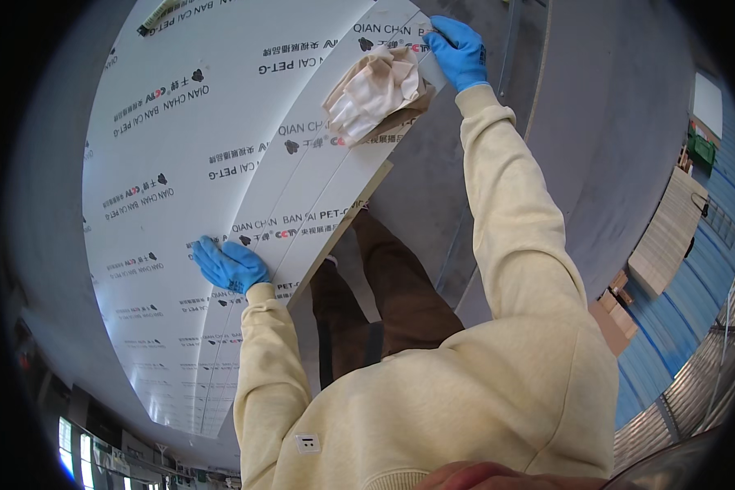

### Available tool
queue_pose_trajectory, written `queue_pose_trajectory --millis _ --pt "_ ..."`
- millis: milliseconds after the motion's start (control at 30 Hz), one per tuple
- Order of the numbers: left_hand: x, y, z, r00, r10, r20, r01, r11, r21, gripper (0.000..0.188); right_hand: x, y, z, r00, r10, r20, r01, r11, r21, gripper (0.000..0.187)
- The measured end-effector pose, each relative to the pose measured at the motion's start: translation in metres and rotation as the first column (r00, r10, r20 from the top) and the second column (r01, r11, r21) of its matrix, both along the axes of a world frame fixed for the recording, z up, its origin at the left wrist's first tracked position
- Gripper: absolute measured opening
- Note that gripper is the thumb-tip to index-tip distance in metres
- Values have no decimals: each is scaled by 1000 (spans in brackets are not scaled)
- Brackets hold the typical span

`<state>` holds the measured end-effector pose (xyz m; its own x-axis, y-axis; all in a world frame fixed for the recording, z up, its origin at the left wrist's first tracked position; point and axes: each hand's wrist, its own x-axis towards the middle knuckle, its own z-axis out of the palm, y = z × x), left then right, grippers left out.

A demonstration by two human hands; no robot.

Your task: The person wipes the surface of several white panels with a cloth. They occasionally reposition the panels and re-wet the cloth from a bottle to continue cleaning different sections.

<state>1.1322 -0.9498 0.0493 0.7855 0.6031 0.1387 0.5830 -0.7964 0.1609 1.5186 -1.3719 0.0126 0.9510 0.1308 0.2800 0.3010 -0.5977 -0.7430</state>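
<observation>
A long white board strip (318, 192) with printed film and thin lengthwise lines lies along the near side of a wide white printed panel (171, 147). My left hand (230, 265), in a blue glove, rests with fingers stretched out flat over the seam between strip and panel. At the strip's far end, my right hand (459, 53), also blue-gloved, is closed round the edge near the corner; its fingertips are partly hidden. A crumpled cream cloth (376, 94) lies on the strip close to my right hand, with a brownish piece under it.
In the far left corner of the panel lies a slim tool (159, 16) with a dark end, its kind unclear. Grey floor (433, 188) shows below the strip's edge, by my legs. Stacked boards (670, 229) and a green box (700, 149) stand at the right.
</observation>
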Motion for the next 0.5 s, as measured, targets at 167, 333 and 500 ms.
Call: queue_pose_trajectory --millis 167,333,500 --pt "-2 0 1 1000 -6 9 6 1000 -1 57 13 14 16 997 -79 -7 70 916 -394 28" --pt "0 -2 1 1000 -13 2 13 1000 -5 57 41 -13 -9 897 -441 -38 391 829 -399 28" --pt "0 -5 6 1000 16 -13 -16 1000 -19 57 22 20 41 988 130 81 -113 975 -193 29"
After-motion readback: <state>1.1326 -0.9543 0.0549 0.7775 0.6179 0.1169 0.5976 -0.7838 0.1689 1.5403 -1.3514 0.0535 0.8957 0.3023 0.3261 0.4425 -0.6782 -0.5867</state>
